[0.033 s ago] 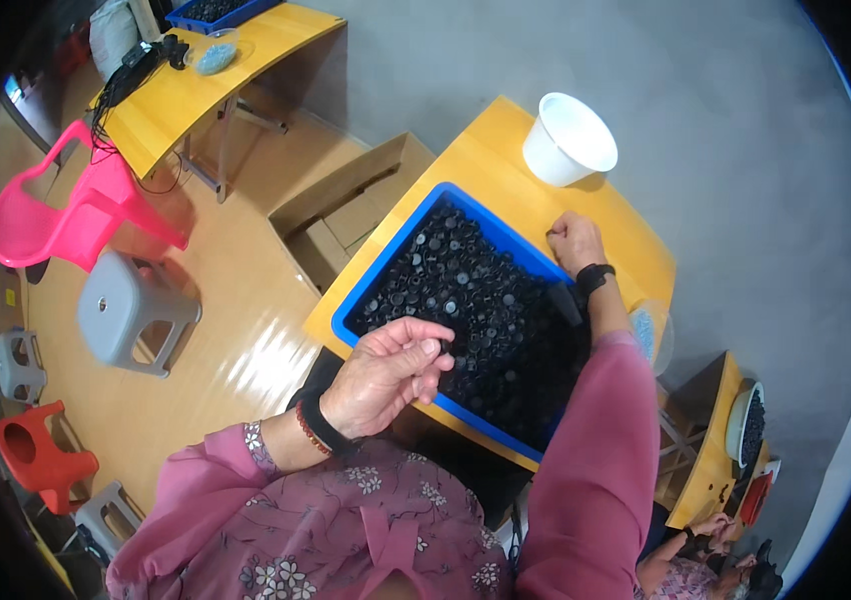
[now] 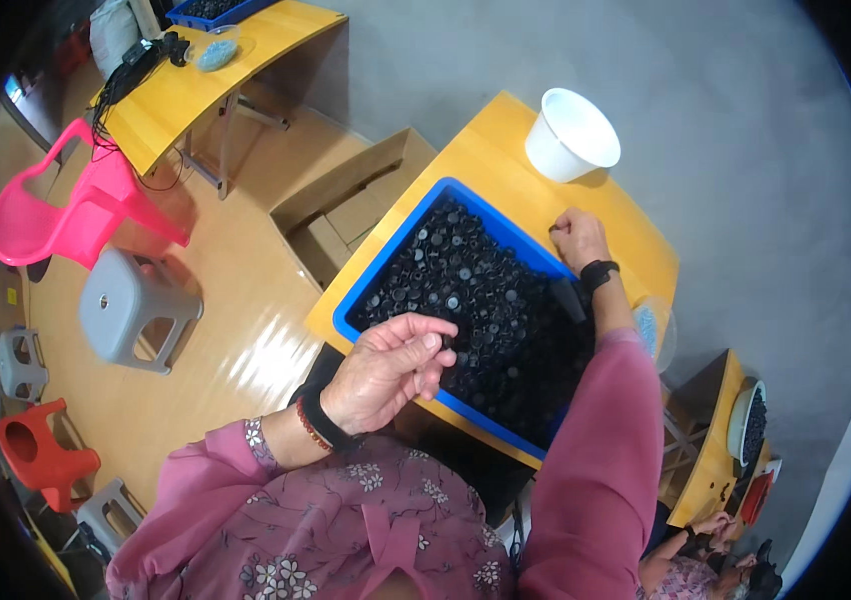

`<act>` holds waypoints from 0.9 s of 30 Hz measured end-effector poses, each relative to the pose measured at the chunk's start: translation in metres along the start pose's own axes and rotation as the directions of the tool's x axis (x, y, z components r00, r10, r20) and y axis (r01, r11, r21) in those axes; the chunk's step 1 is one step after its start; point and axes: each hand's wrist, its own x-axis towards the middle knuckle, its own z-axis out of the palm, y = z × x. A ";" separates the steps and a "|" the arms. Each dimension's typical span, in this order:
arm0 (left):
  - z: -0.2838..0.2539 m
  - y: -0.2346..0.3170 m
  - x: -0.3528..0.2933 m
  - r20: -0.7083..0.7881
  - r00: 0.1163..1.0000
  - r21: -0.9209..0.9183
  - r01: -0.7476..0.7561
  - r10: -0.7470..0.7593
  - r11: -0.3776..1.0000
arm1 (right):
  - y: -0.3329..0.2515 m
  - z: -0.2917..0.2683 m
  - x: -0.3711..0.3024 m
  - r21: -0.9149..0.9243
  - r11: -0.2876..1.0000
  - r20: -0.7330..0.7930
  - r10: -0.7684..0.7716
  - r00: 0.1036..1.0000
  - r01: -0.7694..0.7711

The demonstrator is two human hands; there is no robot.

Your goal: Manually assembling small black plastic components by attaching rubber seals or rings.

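Left of the open cardboard box [image 2: 351, 205] on the wooden floor: a grey plastic stool [image 2: 136, 310], beyond it a pink plastic chair [image 2: 56, 215]. Farther left and nearer, a red stool [image 2: 41, 455] and a small pale stool [image 2: 21, 360]. Behind the box, a second yellow desk [image 2: 206, 85] bearing black cables [image 2: 131, 75] and a blue bin [image 2: 208, 10].

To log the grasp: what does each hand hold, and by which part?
Left hand: a small black part, pinched by its edge. Right hand: cannot be told; its fingers are curled.
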 end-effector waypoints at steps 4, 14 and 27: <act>-0.003 0.004 -0.001 0.003 1.000 -0.075 0.010 -0.009 0.997 | -0.010 -0.008 -0.007 0.013 0.999 -0.026 0.033 0.999 -0.032; 0.004 -0.002 -0.013 0.079 0.993 -0.019 -0.086 0.087 0.996 | -0.109 -0.072 -0.108 0.702 0.708 -0.086 -0.017 0.996 0.073; 0.036 -0.022 -0.026 0.201 0.966 0.318 -0.222 0.164 0.921 | -0.166 -0.071 -0.247 0.617 0.709 -0.196 -0.283 0.939 0.342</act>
